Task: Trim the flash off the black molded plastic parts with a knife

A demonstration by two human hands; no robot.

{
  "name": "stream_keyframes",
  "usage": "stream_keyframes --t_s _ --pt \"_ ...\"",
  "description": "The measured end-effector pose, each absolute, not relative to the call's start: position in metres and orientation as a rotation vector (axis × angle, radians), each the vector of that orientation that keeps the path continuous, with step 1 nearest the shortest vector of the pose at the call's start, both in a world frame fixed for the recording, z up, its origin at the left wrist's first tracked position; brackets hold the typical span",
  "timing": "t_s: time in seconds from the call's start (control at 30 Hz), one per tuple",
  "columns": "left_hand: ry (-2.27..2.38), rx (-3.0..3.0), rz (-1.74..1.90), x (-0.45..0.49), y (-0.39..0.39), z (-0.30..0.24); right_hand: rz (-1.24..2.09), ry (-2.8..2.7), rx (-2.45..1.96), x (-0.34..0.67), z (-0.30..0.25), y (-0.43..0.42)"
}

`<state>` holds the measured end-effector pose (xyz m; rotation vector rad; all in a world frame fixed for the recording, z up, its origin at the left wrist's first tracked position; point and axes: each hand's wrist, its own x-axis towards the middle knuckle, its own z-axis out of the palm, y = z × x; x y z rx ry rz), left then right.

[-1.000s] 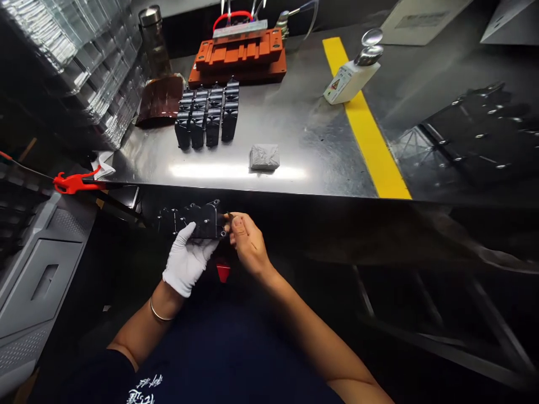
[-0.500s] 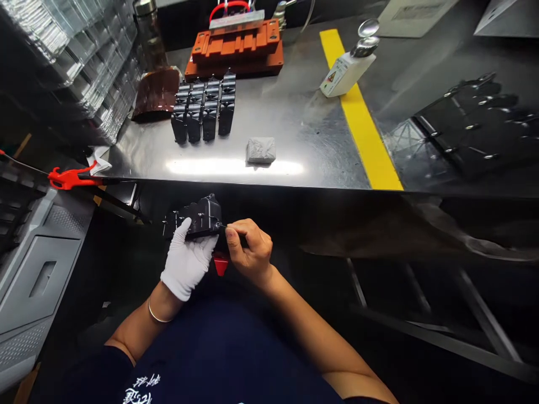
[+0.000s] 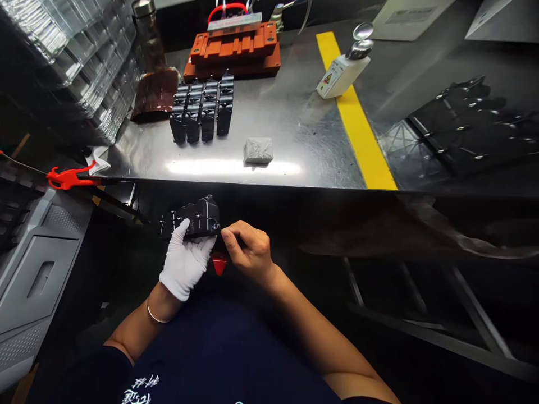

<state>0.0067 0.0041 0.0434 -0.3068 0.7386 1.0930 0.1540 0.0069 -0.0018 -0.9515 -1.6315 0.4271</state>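
In a white glove, my left hand (image 3: 185,261) grips a glossy black moulded plastic part (image 3: 197,216) from below, thumb on its near face. The part is held just in front of the bench edge. My bare right hand (image 3: 248,249) is pinched at the part's right end, beside a small round lug. Something thin and dark shows at its fingertips, too small to name. Below the part, between my hands, a red piece (image 3: 219,264) is partly visible.
On the metal bench (image 3: 290,129) stand several similar black parts (image 3: 202,109), a grey block (image 3: 258,150), an orange fixture (image 3: 233,50) and a white bottle (image 3: 343,76) by a yellow stripe (image 3: 366,140). A red air gun (image 3: 69,178) hangs left; clear trays (image 3: 84,62) are stacked there.
My right fingertips have shifted slightly down and left at the part's end. The left hand keeps its grip. The whole view has moved a little.
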Motion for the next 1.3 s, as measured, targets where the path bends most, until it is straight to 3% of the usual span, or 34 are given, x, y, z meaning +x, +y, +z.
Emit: stream_keyframes --t_s 0.17,0.27,0.43,0.73,1.3 --pt "0.760 -0.296 1.094 0.007 0.003 0.048 0.963 -1.681 -0.769 0.167 0.005 0.003" --pt "0.763 -0.275 1.112 0.007 0.002 0.050 1.079 -1.483 -0.829 0.170 0.003 -0.001" --pt "0.787 -0.174 1.102 0.006 -0.003 0.048 1.011 -1.222 -1.070 0.169 0.002 -0.003" --pt "0.848 0.077 1.004 0.001 -0.018 0.042 0.955 -1.147 -0.943 0.171 0.000 0.004" --pt "0.816 -0.089 0.931 -0.010 -0.005 0.035 0.744 -1.168 -1.029 0.159 -0.003 0.010"
